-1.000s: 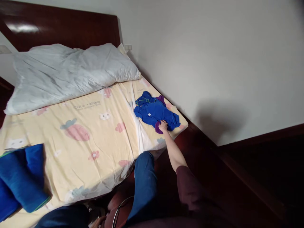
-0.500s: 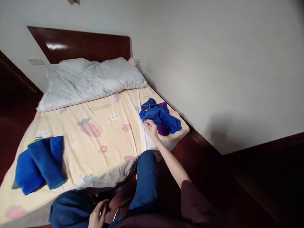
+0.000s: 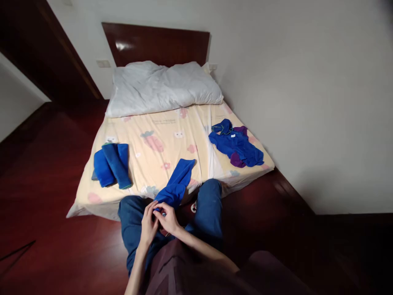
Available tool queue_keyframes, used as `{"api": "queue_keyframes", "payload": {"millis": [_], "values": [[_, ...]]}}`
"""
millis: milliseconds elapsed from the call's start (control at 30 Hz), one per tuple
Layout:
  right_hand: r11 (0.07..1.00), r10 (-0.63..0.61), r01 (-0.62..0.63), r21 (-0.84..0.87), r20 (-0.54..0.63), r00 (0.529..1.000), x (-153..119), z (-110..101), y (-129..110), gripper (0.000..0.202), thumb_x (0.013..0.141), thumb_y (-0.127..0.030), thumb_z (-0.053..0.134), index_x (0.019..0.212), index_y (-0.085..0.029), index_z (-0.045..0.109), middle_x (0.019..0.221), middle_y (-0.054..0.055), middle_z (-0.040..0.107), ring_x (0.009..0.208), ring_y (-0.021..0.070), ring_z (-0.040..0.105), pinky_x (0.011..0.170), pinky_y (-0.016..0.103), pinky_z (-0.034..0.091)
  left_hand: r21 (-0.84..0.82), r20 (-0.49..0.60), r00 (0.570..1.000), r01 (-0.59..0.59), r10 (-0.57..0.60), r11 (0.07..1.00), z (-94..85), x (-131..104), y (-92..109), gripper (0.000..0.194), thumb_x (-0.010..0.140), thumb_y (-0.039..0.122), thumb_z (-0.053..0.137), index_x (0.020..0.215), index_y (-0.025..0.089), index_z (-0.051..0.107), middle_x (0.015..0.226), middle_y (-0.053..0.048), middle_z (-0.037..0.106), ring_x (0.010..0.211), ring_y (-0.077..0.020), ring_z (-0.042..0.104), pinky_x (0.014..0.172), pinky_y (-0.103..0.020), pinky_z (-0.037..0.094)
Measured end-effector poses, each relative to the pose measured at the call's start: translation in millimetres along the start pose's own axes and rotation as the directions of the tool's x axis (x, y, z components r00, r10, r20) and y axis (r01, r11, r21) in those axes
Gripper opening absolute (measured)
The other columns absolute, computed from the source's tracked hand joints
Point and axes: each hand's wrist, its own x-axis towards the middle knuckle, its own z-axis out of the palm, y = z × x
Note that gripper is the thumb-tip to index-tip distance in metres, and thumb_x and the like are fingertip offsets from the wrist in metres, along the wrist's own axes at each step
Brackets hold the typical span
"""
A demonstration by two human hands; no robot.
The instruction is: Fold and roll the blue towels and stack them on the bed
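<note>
A blue cloth (image 3: 176, 186) stretches from my lap onto the front edge of the bed. Its near end is pinched between my left hand (image 3: 150, 221) and my right hand (image 3: 167, 218), which meet close together with fingers closed. To the right on the bed lies a crumpled pile of blue cloths (image 3: 236, 145), with a purple cloth (image 3: 237, 159) showing from beneath. On the left side sit folded and rolled blue cloths (image 3: 112, 166), one edged in green.
The bed (image 3: 144, 151) has a cream sheet printed with strawberries and flowers. A pale pillow (image 3: 166, 92) lies against the dark wooden headboard (image 3: 162, 45). The wall (image 3: 291, 102) runs along the right side. Thin dark legs (image 3: 21, 252) stand on the floor at lower left.
My right hand has drawn a blue cloth from the right pile to my lap, where my left hand has joined it. The view has swung left.
</note>
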Motion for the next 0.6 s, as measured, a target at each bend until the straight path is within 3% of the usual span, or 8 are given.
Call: {"api": "queue_keyframes", "payload": {"millis": [200, 367, 500, 600], "values": [[0.988, 0.063, -0.045, -0.15, 0.119, 0.991, -14.3, -33.0, -10.2, 0.018, 0.095, -0.034, 0.062, 0.095, -0.02, 0.073, 0.083, 0.001, 0.071, 0.076, 0.0159, 0.065, 0.075, 0.027, 0.052, -0.078, 0.183, 0.983, -0.002, 0.016, 0.997, 1.3, -24.7, 4.6, 0.026, 0.103, 0.031, 0.049, 0.12, 0.019, 0.065, 0.116, -0.012, 0.069, 0.11, -0.0245, 0.068, 0.1, -0.043, 0.057], [0.963, 0.099, -0.059, -0.261, 0.146, 0.984, -32.6, -51.1, -20.4, 0.012, 0.088, -0.031, 0.067, 0.083, -0.021, 0.064, 0.065, -0.006, 0.056, 0.059, 0.0122, 0.053, 0.063, 0.024, 0.046, 0.101, 0.352, 0.932, -0.124, 0.081, 0.987, 6.8, -22.5, 9.7, 0.021, 0.096, 0.02, 0.051, 0.105, 0.019, 0.07, 0.103, -0.01, 0.067, 0.099, -0.0265, 0.058, 0.091, -0.042, 0.053], [0.935, 0.136, -0.057, -0.35, 0.205, 0.969, -40.0, -61.0, -33.8, 0.015, 0.079, -0.029, 0.079, 0.085, -0.024, 0.066, 0.062, -0.007, 0.057, 0.056, 0.0134, 0.053, 0.062, 0.025, 0.047, 0.243, 0.362, 0.931, -0.139, 0.044, 0.96, -4.5, -12.4, 2.9, 0.042, 0.083, 0.007, 0.052, 0.12, 0.019, 0.07, 0.108, -0.011, 0.068, 0.104, -0.0299, 0.055, 0.093, -0.047, 0.05], [0.881, 0.062, 0.06, -0.469, 0.24, 0.969, -37.8, -73.0, -39.3, 0.011, 0.078, -0.02, 0.074, 0.087, -0.027, 0.07, 0.072, -0.003, 0.067, 0.071, 0.0188, 0.064, 0.075, 0.03, 0.055, 0.209, 0.295, 0.955, -0.107, 0.041, 0.972, -22.6, -6.4, 0.5, 0.051, 0.078, 0.004, 0.048, 0.122, 0.018, 0.071, 0.11, -0.011, 0.068, 0.107, -0.0292, 0.056, 0.096, -0.046, 0.052]]}}
